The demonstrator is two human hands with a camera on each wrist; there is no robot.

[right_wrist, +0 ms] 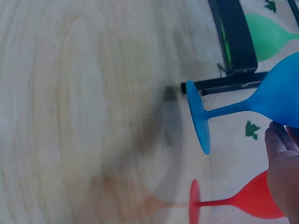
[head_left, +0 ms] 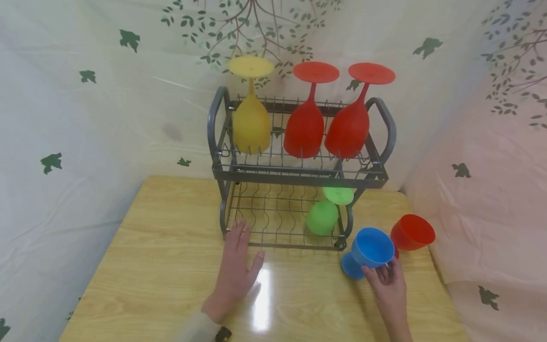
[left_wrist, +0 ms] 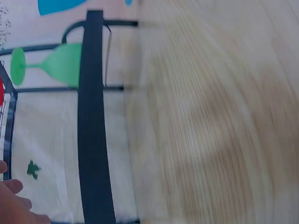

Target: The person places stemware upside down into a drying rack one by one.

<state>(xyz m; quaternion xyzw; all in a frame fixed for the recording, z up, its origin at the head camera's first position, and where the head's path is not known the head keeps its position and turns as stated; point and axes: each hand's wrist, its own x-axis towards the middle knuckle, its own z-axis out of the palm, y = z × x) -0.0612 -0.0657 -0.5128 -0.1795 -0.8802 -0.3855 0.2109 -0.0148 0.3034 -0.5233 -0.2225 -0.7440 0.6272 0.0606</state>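
My right hand (head_left: 389, 285) grips a blue plastic goblet (head_left: 372, 249) by its bowl, thumb and fingers at the near side. In the right wrist view the blue goblet (right_wrist: 280, 93) is tilted, its foot off the table. Just right of it, a red goblet (head_left: 412, 232) stands upright on the table. My left hand (head_left: 237, 270) has its fingers straight, their tips at the front left of the dish rack's lower tier (head_left: 282, 246). A green goblet (head_left: 322, 217) lies upside down and tilted at the right of that tier.
The rack's dark upper tier (head_left: 299, 179) holds a yellow goblet (head_left: 252, 123) and two red goblets (head_left: 304, 128), all bowl down with feet up. The rack stands toward the back of the wooden table (head_left: 171, 266). Patterned cloth (head_left: 171, 128) hangs behind and at the sides.
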